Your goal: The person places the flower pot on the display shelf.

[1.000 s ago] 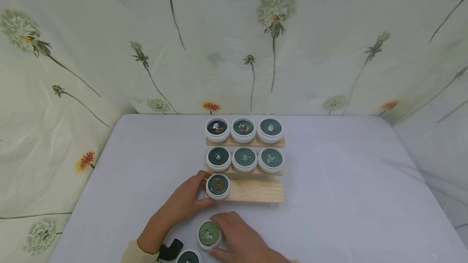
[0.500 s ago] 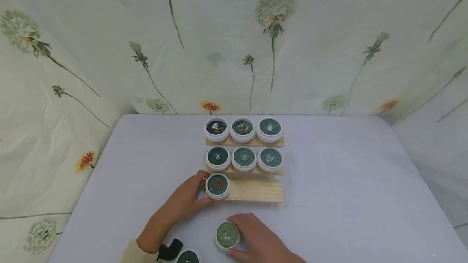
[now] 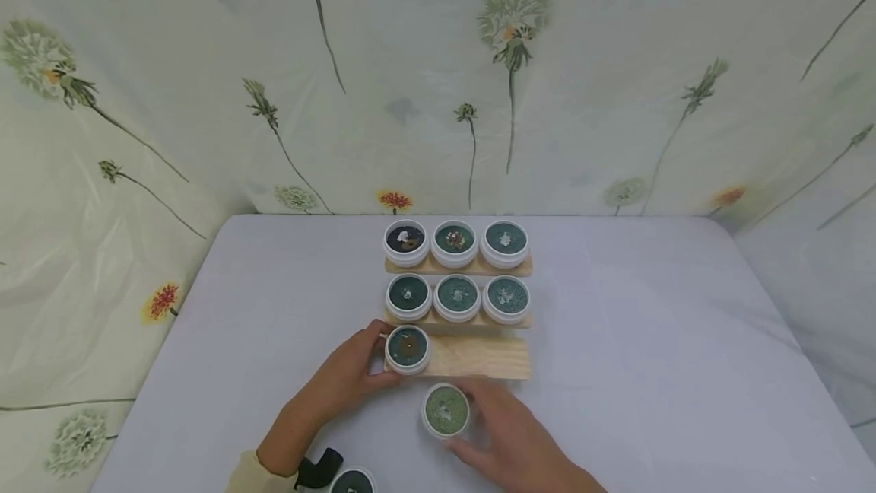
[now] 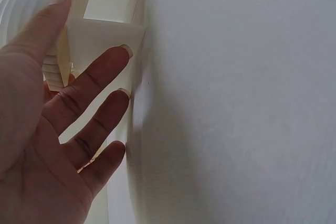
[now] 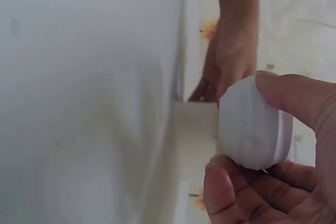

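My right hand (image 3: 516, 432) grips a round white ribbed jar with a speckled green top (image 3: 446, 411), just in front of the lowest wooden shelf (image 3: 479, 358). In the right wrist view the thumb and fingers close around this jar's ribbed side (image 5: 252, 124), off the table. With thumb and index finger, my left hand (image 3: 349, 371) holds a white jar with a dark green top and brown centre (image 3: 407, 347) on that shelf's left end. Its other fingers extend beneath the shelf in the left wrist view, beside a white support (image 4: 102, 40).
Several similar jars (image 3: 458, 297) fill the two higher shelves of the stepped stand. Another jar (image 3: 353, 481) is cut off by the bottom frame edge, beside a black curved object (image 3: 319, 469) near the left wrist. A flower-print curtain (image 3: 411, 82) hangs behind the white table (image 3: 636, 341).
My right hand has carried the speckled green jar rightward, then forward toward the lowest shelf. The left hand and its jar have stayed in place.
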The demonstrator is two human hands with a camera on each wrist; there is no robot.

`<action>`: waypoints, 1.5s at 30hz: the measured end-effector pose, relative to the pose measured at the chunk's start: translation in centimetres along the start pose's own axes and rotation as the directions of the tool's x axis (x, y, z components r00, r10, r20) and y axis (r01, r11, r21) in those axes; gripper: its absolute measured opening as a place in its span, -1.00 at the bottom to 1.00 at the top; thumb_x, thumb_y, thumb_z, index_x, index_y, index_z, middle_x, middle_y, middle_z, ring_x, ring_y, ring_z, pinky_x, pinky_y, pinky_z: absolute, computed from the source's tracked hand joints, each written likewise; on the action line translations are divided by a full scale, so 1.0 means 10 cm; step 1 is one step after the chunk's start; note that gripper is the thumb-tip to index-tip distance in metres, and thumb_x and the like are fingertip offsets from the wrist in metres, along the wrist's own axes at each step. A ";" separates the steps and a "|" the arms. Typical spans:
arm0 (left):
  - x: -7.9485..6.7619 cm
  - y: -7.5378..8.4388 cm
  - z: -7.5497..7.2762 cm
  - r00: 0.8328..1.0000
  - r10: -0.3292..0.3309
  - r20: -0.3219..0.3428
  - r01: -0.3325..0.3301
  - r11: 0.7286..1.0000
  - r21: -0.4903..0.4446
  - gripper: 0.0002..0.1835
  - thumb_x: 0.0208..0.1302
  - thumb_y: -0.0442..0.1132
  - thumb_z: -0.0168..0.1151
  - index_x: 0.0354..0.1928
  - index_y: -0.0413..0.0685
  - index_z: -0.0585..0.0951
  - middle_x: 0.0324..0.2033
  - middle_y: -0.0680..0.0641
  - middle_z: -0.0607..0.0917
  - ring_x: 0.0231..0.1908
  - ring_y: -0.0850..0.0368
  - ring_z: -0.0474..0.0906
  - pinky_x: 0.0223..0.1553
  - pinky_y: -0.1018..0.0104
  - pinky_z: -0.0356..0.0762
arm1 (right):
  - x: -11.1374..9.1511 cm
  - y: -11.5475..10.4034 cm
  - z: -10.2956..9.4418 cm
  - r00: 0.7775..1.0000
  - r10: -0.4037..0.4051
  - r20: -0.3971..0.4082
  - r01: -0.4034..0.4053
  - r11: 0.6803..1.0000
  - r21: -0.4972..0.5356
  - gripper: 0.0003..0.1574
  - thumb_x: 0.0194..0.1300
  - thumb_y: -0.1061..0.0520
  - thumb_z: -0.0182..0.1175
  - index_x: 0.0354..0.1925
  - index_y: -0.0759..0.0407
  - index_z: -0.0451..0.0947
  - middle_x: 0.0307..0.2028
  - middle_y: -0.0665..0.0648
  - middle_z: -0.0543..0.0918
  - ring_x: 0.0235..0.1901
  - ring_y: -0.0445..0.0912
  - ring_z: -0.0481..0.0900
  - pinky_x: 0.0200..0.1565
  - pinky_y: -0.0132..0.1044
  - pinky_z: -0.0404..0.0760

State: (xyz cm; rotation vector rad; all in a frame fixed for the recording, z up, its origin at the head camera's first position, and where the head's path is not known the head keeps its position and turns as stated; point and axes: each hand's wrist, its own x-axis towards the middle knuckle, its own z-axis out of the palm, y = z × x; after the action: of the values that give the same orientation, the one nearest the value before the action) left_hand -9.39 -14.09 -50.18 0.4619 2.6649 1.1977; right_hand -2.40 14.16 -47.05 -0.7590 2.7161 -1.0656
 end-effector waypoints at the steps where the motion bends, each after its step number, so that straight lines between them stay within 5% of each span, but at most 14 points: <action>1: 0.00 0.00 0.00 1.000 0.001 0.000 -0.001 1.000 -0.001 -0.28 0.13 0.01 0.63 0.26 0.16 0.45 0.10 0.06 0.70 0.19 0.06 0.60 0.26 -0.06 0.51 | 0.01 0.00 -0.03 0.999 -0.012 -0.031 0.012 1.000 -0.006 -0.14 0.20 -0.06 0.57 0.34 0.05 0.40 0.17 -0.11 0.56 0.09 -0.19 0.54 0.10 -0.13 0.63; 9: 0.01 -0.03 0.01 1.000 0.009 -0.002 -0.009 1.000 -0.007 -0.29 0.14 0.03 0.63 0.25 0.17 0.45 0.11 0.07 0.69 0.19 0.07 0.60 0.26 -0.05 0.52 | 0.14 0.03 -0.14 0.958 -0.142 -0.249 0.102 0.981 -0.165 -0.05 0.01 -0.01 0.68 0.29 0.15 0.45 0.14 -0.01 0.60 0.10 -0.15 0.55 0.10 -0.14 0.62; 18: 0.00 -0.02 0.00 1.000 0.010 -0.002 -0.010 1.000 -0.012 -0.29 0.15 0.02 0.62 0.27 0.19 0.43 0.11 0.09 0.69 0.19 0.10 0.60 0.26 -0.03 0.51 | 0.27 0.05 -0.15 0.952 -0.092 -0.292 0.055 0.990 -0.132 -0.12 0.09 -0.01 0.64 0.29 0.17 0.50 0.12 0.01 0.57 0.05 -0.18 0.52 0.02 -0.21 0.62; 27: 0.00 -0.02 0.00 1.000 0.006 -0.001 -0.006 1.000 -0.009 -0.30 0.15 0.03 0.62 0.26 0.20 0.43 0.07 0.12 0.69 0.16 0.12 0.60 0.24 -0.04 0.53 | 0.32 0.00 -0.13 0.954 0.057 -0.295 -0.055 0.998 0.015 -0.12 0.09 0.07 0.66 0.28 0.06 0.42 0.09 -0.05 0.56 0.01 -0.22 0.54 -0.01 -0.24 0.66; 45: -0.01 0.00 0.00 1.000 0.004 0.000 -0.004 1.000 -0.010 -0.29 0.13 0.01 0.63 0.25 0.21 0.43 0.07 0.12 0.68 0.19 0.11 0.58 0.28 -0.04 0.49 | 0.35 0.05 -0.09 0.937 0.017 -0.348 -0.020 1.000 -0.005 -0.06 0.06 0.07 0.67 0.31 0.05 0.40 0.16 -0.02 0.47 0.11 -0.22 0.46 0.11 -0.21 0.59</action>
State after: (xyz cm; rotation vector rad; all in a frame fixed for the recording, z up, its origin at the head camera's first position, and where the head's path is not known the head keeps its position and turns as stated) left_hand -9.27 -14.10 -50.14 0.4660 2.6583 1.2112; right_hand -5.93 13.30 -46.46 -0.5915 3.0105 -1.2956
